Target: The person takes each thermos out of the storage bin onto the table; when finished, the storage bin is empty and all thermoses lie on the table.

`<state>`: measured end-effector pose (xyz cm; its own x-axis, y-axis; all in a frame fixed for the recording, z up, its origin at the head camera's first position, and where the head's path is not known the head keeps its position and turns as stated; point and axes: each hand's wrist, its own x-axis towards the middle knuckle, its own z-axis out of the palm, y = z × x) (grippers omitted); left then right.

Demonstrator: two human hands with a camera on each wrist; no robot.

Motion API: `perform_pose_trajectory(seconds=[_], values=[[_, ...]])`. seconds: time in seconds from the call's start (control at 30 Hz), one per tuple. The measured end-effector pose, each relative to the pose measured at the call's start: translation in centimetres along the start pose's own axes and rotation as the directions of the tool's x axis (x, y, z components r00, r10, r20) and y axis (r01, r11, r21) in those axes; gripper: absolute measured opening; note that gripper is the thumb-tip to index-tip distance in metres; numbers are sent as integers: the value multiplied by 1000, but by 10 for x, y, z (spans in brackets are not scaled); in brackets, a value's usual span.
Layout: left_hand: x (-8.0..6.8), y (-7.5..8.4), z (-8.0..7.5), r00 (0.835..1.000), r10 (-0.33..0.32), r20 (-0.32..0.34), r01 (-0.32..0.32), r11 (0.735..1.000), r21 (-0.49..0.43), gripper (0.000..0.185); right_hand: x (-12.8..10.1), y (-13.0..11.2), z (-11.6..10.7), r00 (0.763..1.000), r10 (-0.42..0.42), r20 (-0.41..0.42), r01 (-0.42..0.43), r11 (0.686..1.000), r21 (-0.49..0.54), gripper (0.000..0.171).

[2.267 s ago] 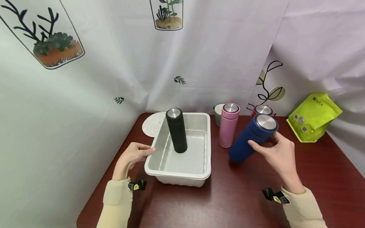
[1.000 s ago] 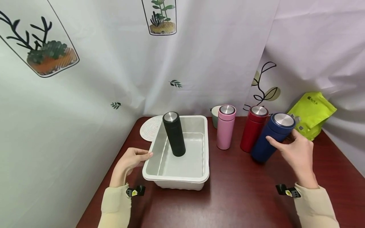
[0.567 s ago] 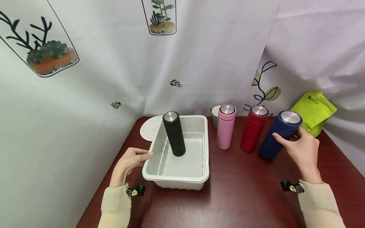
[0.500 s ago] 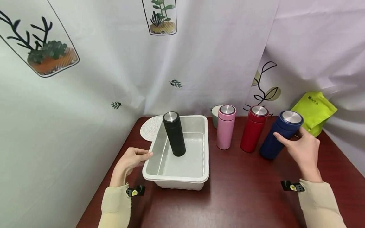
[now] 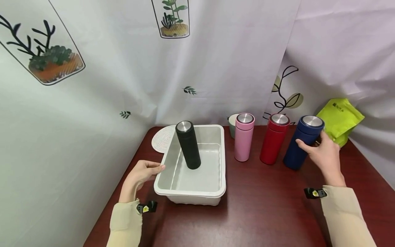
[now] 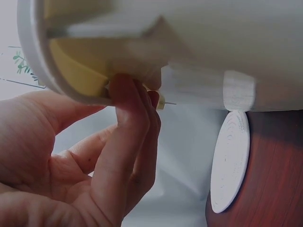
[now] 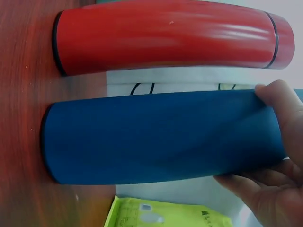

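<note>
My right hand [image 5: 324, 153] grips a blue thermos [image 5: 298, 151] near its top, thumb on the near side and fingers behind. The blue thermos stands upright on the table at the right end of a row, beside a red thermos [image 5: 274, 142] and a pink thermos [image 5: 243, 140]. At the left, my left hand [image 5: 144, 174] pinches the left rim of a white plastic tub [image 5: 197, 195]; in the left wrist view its fingers [image 6: 128, 137] curl under that rim. A black thermos [image 5: 189, 147] is upright inside the tub.
Behind the pink thermos is a green cup [image 5: 232, 128] with a pale top. A round white woven mat [image 5: 161, 139] lies partly behind the tub. A lime-green pouch [image 5: 339, 118] leans at the back right, against the curtain [image 5: 231, 61]. The table [image 5: 253, 212] is dark red.
My right hand has carried the blue thermos rightward past the red one, then slightly back, from tilted to upright on the table. My left hand has stayed on the tub's rim.
</note>
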<state>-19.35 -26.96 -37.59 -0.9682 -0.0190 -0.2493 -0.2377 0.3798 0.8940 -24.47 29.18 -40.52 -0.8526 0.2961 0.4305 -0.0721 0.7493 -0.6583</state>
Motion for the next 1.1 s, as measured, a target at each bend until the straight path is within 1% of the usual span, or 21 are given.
perform_pose_trajectory(seconds=[0.1,0.37,0.43,0.5,0.6,0.67,0.83,0.9,0.97,1.1], values=[[-1,-1,-1,1000,0,2,0,1000,1,46,1,0,2,999,-3,53,3,1000,-2,66],[-3,-2,-4,1000,10,-5,-10,1000,8,47,6,2,4,993,-35,116,34,999,3,69],[-2,-1,-4,1000,12,-4,-12,1000,6,46,5,1,4,992,-23,123,23,1000,3,72],[-1,-1,-3,1000,8,-7,-8,1000,5,45,3,0,3,993,2,120,-3,1000,9,79],[0,-2,-2,1000,1,-11,-1,1000,15,42,-4,-1,2,993,65,96,-67,998,21,93],[-1,-2,-1,1000,-2,-15,2,1000,25,41,-9,-2,0,992,105,65,-108,994,37,100],[0,-2,0,1000,10,-13,-10,1000,17,41,-20,-8,-5,984,177,-25,-175,982,66,98],[0,-2,-1,1000,14,-11,-14,1000,14,41,-24,-10,-6,982,184,-53,-179,981,77,95],[0,-2,-1,1000,16,-7,-16,1000,15,42,-29,-13,-7,981,172,-84,-165,983,85,92],[1,-2,-1,1000,17,-8,-17,1000,16,42,-40,-18,-6,978,124,-166,-108,989,104,85]])
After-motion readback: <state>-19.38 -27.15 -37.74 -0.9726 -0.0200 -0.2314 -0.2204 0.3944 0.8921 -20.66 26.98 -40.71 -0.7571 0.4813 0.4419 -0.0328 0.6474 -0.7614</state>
